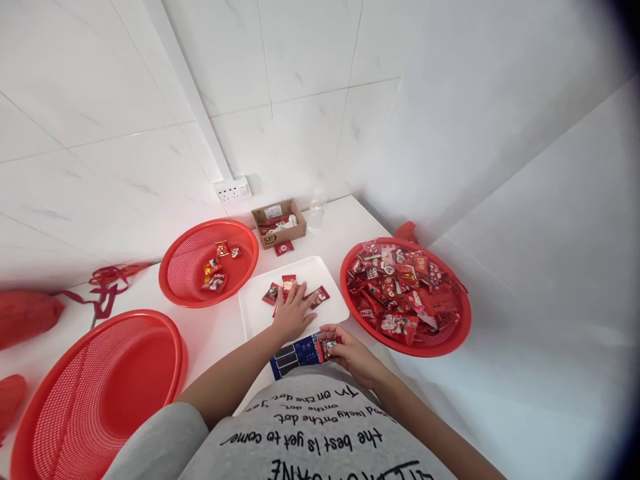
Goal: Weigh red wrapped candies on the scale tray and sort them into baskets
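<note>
Slumping at the far left edge of the white bench (216,333): a soft red cloth bag (25,313), with a loose red ribbon (107,287) trailing beside it. Sitting next, nearest the body, a large round red plastic mesh basket (100,393), showing nothing inside. Standing behind it, toward the wall, a smaller round red mesh basket (180,267), holding only a handful of red wrapped sweets (215,275) at its right side, probably kept apart from the rest. Further back, against the tiled wall, a small brown cardboard box (279,223) standing open and, just beside it, a clear plastic bottle (316,212), both seemingly parked clear of the working area.

Lying in the middle, a white rectangular plastic tray (320,273), giving a flat surface to work on. Pressing down on it palm-first, the left hand (291,313), fingers spread apart and gripping nothing, fingertips touching a few small red foil packets (289,285) fanned across the tray, apparently to keep them flat and separate. Hovering just right of that, at the tray's near edge, the right hand (350,353), fingers pinched together on a single red packet (327,347), holding it over a dark blue printed card (297,353), close to the body. Sitting at the far right, within easy reach of that hand, a wide red mesh basket (450,340), carrying a heap of red packets (400,287).
</note>
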